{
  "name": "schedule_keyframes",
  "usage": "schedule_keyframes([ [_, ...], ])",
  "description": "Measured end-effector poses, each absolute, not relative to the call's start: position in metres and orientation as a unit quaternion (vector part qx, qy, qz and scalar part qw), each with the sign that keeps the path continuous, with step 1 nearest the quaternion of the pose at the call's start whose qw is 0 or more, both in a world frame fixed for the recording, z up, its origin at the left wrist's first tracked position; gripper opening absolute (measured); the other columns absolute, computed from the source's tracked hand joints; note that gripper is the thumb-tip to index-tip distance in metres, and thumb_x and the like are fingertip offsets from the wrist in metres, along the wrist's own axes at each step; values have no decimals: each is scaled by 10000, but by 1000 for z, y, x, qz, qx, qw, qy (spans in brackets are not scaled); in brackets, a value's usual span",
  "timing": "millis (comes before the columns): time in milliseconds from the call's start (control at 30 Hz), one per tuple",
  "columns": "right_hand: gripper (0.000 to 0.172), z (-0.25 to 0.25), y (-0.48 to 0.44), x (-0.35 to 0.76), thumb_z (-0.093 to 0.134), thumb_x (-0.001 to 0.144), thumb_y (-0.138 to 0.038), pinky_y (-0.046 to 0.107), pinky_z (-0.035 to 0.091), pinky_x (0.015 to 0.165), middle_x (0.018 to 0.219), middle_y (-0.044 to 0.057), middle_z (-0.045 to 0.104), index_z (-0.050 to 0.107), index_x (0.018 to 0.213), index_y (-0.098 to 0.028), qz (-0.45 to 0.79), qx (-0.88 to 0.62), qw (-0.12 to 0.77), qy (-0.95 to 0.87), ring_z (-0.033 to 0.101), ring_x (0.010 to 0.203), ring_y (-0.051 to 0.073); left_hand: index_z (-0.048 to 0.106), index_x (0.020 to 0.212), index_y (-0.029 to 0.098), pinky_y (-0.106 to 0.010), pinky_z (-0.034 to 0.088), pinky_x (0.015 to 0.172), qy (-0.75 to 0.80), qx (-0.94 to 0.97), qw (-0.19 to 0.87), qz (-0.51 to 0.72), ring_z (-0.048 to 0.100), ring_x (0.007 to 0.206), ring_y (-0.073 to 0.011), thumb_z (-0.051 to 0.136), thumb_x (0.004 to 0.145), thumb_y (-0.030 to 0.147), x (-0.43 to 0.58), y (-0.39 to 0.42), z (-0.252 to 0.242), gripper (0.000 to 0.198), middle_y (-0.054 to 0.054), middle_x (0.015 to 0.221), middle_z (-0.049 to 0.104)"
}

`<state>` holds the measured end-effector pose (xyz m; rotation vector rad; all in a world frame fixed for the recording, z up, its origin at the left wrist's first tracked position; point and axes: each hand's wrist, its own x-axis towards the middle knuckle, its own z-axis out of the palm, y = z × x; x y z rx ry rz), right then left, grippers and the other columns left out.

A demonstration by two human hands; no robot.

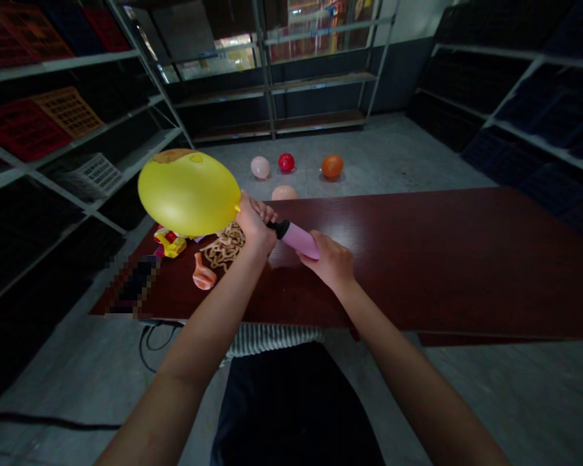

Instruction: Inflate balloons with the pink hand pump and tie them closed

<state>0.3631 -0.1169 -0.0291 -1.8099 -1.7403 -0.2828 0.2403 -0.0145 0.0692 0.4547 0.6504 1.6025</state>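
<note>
One yellow balloon (188, 193) gripped against one pink hand pump (298, 239)

Working left to right across my feed, I first get metal shelving (63, 63) carrying red plastic crates (22, 129), an orange crate (68, 111) and a white wire basket (94, 175). Next comes the left end of a dark red wooden table (466, 259). On it I can see a pixelated blur (133, 285) that I cannot identify, a crumpled yellow and red item (170, 243), a limp orange balloon (203, 275) and a tan knotted tangle (223, 246).

The yellow balloon is inflated, with a brown patch near its top. It sits in the air above the table's left end, touching none of those items, and runs straight into my operator's left hand (255, 226). Those fingers (262, 208) are clenched around the balloon's neck and the pump's black nozzle (278, 228), so the join between them is hidden. Just right of that, the right hand (328, 262) is grasping the pink barrel.

Beyond the table, a pink balloon (260, 167), a peach balloon (284, 193), a red balloon (286, 162) and an orange balloon (331, 166) sit on the concrete floor (393, 149). Dark bins (554, 110) fill the shelves at far right.
</note>
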Motion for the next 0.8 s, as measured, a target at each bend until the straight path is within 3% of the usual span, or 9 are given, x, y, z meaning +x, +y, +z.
schedule_keyframes([
  [267,468,-32,-116,358,617,902,-528,288,365,645,972,74,739,590,1245,-212,-104,-654,284,-694,673,808,213,254,585,202,-239,198,388,286,169,632,700,214,325,-65,466,1002,295,211,-10,74,477,77,413,218],
  [800,456,-31,-121,355,677,873,-471,291,407,646,955,76,735,612,1220,-182,-134,-606,286,-730,681,788,204,238,591,205,-226,234,403,296,201,568,741,224,343,-70,568,953,374,124,1,116,518,83,447,212],
])
